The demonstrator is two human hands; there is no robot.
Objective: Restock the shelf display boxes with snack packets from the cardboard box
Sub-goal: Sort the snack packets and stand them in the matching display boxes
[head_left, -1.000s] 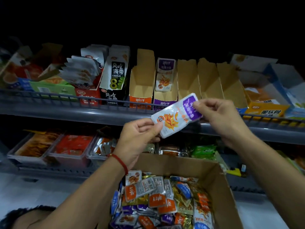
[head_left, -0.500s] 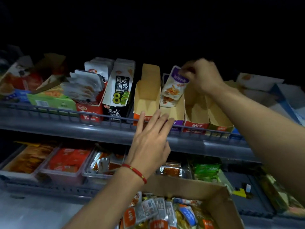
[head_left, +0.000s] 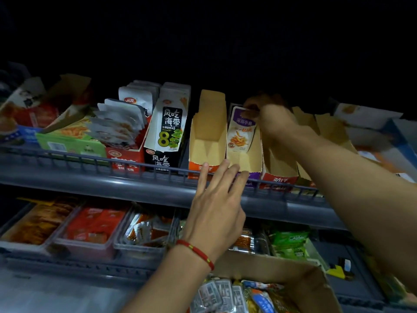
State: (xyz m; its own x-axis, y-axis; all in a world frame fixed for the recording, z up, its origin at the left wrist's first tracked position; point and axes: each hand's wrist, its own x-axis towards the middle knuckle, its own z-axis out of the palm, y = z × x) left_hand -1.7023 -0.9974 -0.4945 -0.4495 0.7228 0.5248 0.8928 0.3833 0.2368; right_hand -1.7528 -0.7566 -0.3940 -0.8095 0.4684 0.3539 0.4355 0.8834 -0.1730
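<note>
A white and purple snack packet (head_left: pixel 241 132) stands upright at the back of the purple-fronted display box (head_left: pixel 244 162) on the upper shelf. My right hand (head_left: pixel 269 118) pinches the packet's top edge from the right. My left hand (head_left: pixel 217 199), fingers straight and spread, reaches up to the shelf rail, its fingertips at the front of that box. The cardboard box (head_left: pixel 259 266) of mixed snack packets (head_left: pixel 228 295) sits at the bottom, below my arms.
An orange-fronted display box (head_left: pixel 206 136) stands left of the purple one, red-fronted ones (head_left: pixel 278 163) to the right. A black seaweed box (head_left: pixel 167 132) and white packets (head_left: pixel 119 123) fill the left. A grey wire rail (head_left: pixel 90 158) fronts the shelf. Trays of snacks (head_left: pixel 90 224) line the lower shelf.
My right hand has lowered the packet from above the purple box down into it, upright against the back. My left hand stays open near the rail. The view has shifted slightly downward.
</note>
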